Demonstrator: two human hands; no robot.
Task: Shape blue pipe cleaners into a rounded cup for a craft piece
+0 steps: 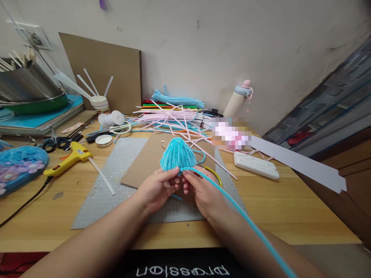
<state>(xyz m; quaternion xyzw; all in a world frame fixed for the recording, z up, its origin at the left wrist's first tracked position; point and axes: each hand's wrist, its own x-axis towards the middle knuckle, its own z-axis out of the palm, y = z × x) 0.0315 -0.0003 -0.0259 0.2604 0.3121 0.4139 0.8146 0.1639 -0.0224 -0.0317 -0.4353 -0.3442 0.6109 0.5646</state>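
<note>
Bright blue, fuzzy, ribbed dome [177,154]

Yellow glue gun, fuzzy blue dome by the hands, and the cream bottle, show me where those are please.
Yellow glue gun [68,160]: head view, on its handle.
Fuzzy blue dome [177,155]: head view, middle of its ribbed front.
Cream bottle [234,102]: head view, on its body.

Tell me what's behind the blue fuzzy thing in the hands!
Behind the blue fuzzy thing lies brown cardboard, on a gray mat; farther back is a pile of pink sticks. The blue thing hides some of the cardboard, so anything right there can't be seen.
</note>
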